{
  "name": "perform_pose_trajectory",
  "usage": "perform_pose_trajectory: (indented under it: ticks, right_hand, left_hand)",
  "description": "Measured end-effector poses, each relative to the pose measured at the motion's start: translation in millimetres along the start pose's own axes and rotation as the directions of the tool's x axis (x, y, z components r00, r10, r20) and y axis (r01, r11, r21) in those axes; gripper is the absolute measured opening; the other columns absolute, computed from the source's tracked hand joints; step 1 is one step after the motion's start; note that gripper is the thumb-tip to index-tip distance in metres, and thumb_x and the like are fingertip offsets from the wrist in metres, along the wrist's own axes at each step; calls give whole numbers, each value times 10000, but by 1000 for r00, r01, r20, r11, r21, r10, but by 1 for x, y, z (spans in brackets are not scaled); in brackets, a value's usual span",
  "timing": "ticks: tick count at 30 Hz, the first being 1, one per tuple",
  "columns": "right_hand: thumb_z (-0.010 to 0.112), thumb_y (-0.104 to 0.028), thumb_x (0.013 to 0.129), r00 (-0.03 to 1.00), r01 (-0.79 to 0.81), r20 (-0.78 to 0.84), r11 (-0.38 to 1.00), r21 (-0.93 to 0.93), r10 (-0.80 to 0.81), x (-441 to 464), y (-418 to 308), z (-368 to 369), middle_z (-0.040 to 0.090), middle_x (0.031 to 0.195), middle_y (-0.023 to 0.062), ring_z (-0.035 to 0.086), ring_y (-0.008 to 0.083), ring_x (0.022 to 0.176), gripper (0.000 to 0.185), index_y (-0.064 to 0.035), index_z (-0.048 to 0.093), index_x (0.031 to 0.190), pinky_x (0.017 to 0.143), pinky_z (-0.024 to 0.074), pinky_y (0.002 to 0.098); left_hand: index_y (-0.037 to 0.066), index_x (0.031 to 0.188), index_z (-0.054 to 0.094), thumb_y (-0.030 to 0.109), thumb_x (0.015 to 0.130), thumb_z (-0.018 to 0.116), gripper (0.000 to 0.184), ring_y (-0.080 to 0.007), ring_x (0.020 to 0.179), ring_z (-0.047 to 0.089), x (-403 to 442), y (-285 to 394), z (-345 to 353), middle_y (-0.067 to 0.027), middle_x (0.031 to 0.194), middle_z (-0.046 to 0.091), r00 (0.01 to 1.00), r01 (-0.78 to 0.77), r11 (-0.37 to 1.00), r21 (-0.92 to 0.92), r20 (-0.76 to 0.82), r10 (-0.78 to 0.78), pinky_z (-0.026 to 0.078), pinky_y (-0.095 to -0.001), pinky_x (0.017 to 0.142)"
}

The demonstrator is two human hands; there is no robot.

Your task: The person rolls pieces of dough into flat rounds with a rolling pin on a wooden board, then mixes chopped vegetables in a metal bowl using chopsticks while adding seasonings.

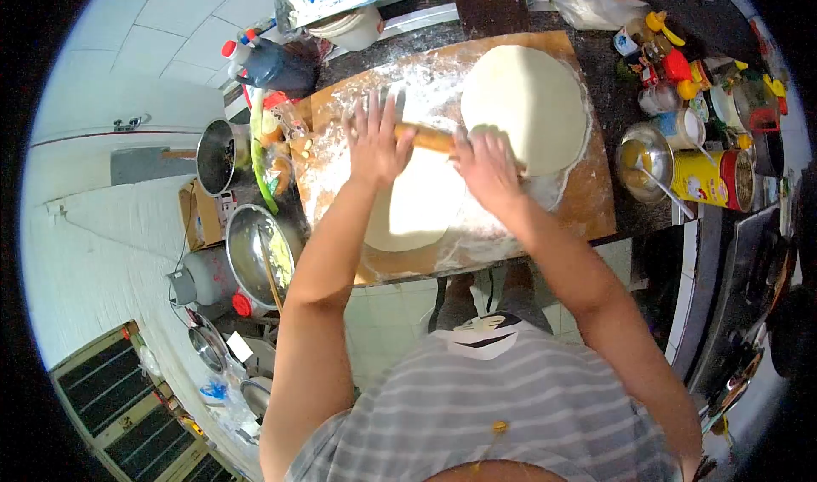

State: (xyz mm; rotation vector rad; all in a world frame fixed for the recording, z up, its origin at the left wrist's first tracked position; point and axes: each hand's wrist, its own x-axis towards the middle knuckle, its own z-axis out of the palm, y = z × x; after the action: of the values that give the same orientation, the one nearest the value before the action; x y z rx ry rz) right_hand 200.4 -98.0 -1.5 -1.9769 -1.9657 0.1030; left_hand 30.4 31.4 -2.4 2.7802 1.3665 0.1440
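The left hand point(377, 146) lies over the left end of a slim tan wooden rolling pin point(430, 139), its fingers spread wide. The right hand point(491, 165) covers the pin's right end with its fingers set closer together; whether they grip it cannot be told. The pin crosses the far part of a smooth, pale, flattened dough sheet point(417, 205), which lies toward the near edge of a floured brown wooden board point(597, 210). A second, large round cream dough sheet point(519, 99) lies near the board's far right corner, just beside the right hand.

The board rests on a dark speckled desk point(601, 82). By the desk's right edge stands a shiny round steel bowl point(658, 136) holding something yellow and a spoon, with a yellow-and-red cylindrical tin point(706, 178) next to it. Beyond the board's left edge are a long green vegetable stalk point(259, 154) and a wide steel bowl point(242, 242) with pale green contents.
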Motion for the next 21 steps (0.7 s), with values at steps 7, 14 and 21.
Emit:
perform_pose_trajectory:
  ticks: [7, 14, 21]
  right_hand:
    - [595, -185, 811, 983, -176, 80, 962, 210, 163, -11, -14, -21, 492, 1049, 170, 466, 297, 984, 426, 19, 497, 1172, 880, 372, 422]
    - [579, -154, 820, 973, -228, 76, 952, 203, 217, -118, -61, -5, 481, 1046, 198, 473, 322, 989, 532, 14, 389, 1288, 869, 386, 477]
    - [647, -78, 730, 958, -249, -104, 954, 166, 268, -100, -18, -19, 513, 955, 177, 497, 322, 889, 512, 2, 449, 1195, 766, 410, 450]
  left_hand:
    - [141, 1431, 196, 504, 891, 348, 668, -361, 1371, 109, 20, 8, -31, -109, 1495, 151, 994, -97, 979, -180, -62, 87, 40, -584, 1069]
    - [218, 1442, 148, 583, 843, 402, 746, -367, 1371, 95, -82, 31, -25, -126, 1503, 76, 921, -341, 935, -91, 164, 352, 58, -607, 1063]
    - [159, 1444, 129, 577, 880, 305, 724, -310, 1381, 96, 27, 106, -11, -97, 1500, 124, 923, -384, 910, -155, -24, 385, 26, -545, 1094]
